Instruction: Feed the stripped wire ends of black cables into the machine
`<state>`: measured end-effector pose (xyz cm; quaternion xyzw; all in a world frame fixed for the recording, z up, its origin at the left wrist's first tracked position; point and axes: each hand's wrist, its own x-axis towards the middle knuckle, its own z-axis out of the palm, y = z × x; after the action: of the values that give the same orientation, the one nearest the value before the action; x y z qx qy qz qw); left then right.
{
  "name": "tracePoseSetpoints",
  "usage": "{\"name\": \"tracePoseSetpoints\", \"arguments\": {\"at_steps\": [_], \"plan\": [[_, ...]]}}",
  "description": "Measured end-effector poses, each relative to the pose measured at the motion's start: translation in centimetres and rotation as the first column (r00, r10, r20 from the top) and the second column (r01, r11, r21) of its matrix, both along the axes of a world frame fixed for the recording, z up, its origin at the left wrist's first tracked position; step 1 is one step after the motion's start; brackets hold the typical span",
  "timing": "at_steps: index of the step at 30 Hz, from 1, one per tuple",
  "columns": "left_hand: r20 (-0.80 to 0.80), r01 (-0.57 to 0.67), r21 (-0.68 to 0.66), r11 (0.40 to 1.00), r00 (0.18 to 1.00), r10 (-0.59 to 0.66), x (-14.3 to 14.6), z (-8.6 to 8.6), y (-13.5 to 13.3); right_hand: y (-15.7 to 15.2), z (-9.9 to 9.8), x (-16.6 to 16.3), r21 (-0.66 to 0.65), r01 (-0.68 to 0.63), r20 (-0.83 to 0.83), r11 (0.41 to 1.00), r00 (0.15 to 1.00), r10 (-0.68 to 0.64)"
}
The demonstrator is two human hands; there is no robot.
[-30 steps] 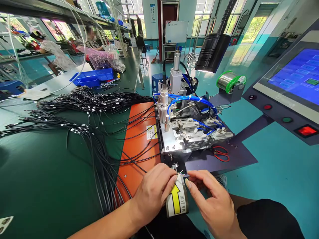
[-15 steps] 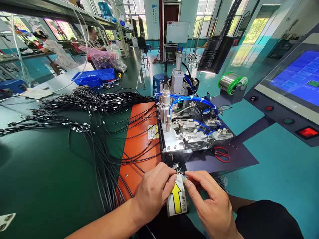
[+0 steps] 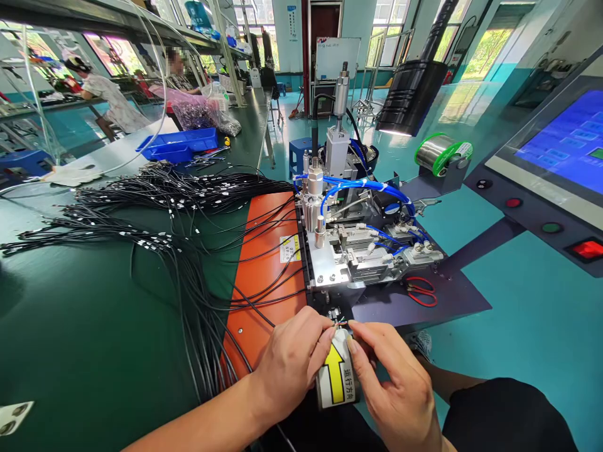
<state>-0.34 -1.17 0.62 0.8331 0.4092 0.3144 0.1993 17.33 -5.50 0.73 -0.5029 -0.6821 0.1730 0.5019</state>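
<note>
My left hand [image 3: 294, 358] is closed, thumb and forefinger pinching the end of a cable from which thin coloured wires [image 3: 341, 322] fan out. From the other side my right hand [image 3: 398, 376] reaches in, its forefinger tip at the wire ends and its thumb just below; the other fingers are curled and partly hidden. Both hands are over a metal cylinder [image 3: 336, 376] with a yellow arrow label. Just beyond the fingertips is the front of a machine [image 3: 372, 251] with metal slides and blue air hoses.
Black cables [image 3: 188, 301] lie in bundles across the green bench [image 3: 94, 339] and over an orange plate [image 3: 264, 232]. Red-handled scissors [image 3: 421, 292] rest on the machine's base. A solder spool [image 3: 440, 154], a lamp [image 3: 412, 97] and a control panel [image 3: 546, 201] stand right. Two people sit far left.
The right fingertips have come slightly closer to the wires, which have shifted a little. Behind, the machine's upright metal cylinder has risen, exposing a rod. The left hand keeps its pinch.
</note>
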Motion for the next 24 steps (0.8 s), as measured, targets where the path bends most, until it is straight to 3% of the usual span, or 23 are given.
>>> {"name": "tracePoseSetpoints", "arguments": {"at_steps": [18,24], "plan": [[-0.003,-0.010,-0.005,1.000,1.000,0.010,0.12,0.02,0.05,-0.29,-0.98,0.06,0.034,-0.013,0.101,0.999,0.995,0.009],[0.003,-0.014,0.008,1.000,1.000,0.014,0.04,0.05,-0.02,0.20,-0.17,-0.27,-0.012,0.004,0.015,1.000,1.000,-0.004]]}}
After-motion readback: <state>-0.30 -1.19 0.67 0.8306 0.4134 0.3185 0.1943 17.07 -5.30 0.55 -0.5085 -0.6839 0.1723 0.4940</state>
